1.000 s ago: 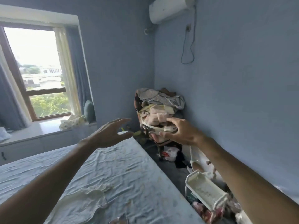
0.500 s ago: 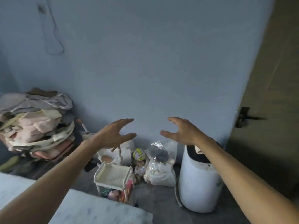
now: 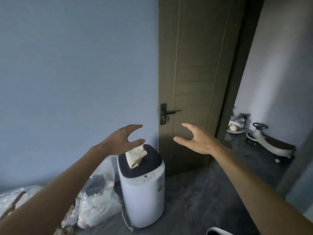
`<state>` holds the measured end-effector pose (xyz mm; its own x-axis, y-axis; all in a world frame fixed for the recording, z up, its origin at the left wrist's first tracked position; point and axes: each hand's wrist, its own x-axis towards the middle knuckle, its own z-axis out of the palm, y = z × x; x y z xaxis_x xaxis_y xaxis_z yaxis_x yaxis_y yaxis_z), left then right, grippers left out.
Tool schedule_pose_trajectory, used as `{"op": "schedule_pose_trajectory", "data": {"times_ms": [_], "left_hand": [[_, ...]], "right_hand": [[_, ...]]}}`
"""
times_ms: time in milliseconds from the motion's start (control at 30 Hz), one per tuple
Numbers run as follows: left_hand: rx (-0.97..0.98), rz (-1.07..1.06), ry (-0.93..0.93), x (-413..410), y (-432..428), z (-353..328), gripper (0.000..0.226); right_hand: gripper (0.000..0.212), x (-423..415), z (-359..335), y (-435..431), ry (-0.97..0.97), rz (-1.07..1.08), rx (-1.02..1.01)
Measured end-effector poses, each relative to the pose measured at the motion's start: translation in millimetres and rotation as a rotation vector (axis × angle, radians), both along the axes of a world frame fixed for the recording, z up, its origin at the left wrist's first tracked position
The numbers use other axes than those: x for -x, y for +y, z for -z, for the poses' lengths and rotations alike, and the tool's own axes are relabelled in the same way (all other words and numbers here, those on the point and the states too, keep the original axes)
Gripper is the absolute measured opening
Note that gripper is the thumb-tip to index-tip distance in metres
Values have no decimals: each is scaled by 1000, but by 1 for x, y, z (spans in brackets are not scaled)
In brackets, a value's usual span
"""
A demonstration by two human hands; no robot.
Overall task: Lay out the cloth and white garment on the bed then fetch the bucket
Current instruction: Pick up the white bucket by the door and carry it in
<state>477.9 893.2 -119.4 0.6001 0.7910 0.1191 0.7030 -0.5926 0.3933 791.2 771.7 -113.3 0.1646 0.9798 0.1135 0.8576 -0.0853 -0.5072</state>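
Observation:
Both my hands are raised in front of me, empty, with fingers spread. My left hand (image 3: 121, 140) hovers above a small white washing machine (image 3: 143, 195) with a dark lid. A folded beige cloth (image 3: 135, 156) lies on that lid, just under my left fingertips and apart from them. My right hand (image 3: 196, 140) is in the air in front of the brown door (image 3: 194, 73). No bucket, bed or white garment shows in this view.
The door stands open against the blue wall; the doorway (image 3: 271, 116) on the right leads to a room with a white ride-on toy (image 3: 269, 143). Clear plastic bags (image 3: 98, 206) of stuff sit on the grey floor left of the washing machine.
My view has swung right, from the bed and the clothes pile, past the floor clutter, to the washing machine and door. Both hands stayed raised, open and empty.

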Motion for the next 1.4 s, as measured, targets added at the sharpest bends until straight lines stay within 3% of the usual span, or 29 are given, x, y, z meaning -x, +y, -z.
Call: {"op": "schedule_pose_trajectory", "data": {"times_ms": [300,400,467,633,767,900,1133,1400], "left_hand": [[1,426,33,-223,85,18,76],[3,556,46,-294,109,32,86],[-4,632,44,-340,120,42,78],[88,906,-32,-443,149,68,63],[180,1057,-36,-513,153,103,79],[283,1129,36,-553,132,156,73],[401,1196,157,-579,106,337,77],[348,1362,364,-628,84,677,78]], "right_hand": [[105,-149,34,-21,27,378,45],[109,-189,49,-27,30,521,14],[108,-210,57,-30,33,627,-6],[103,-237,80,-38,116,841,52],[100,-240,116,-50,153,1033,81],[104,-240,175,-69,228,1192,145],[98,-239,354,-91,316,1341,222],[91,-221,692,-96,498,1485,292]]}}
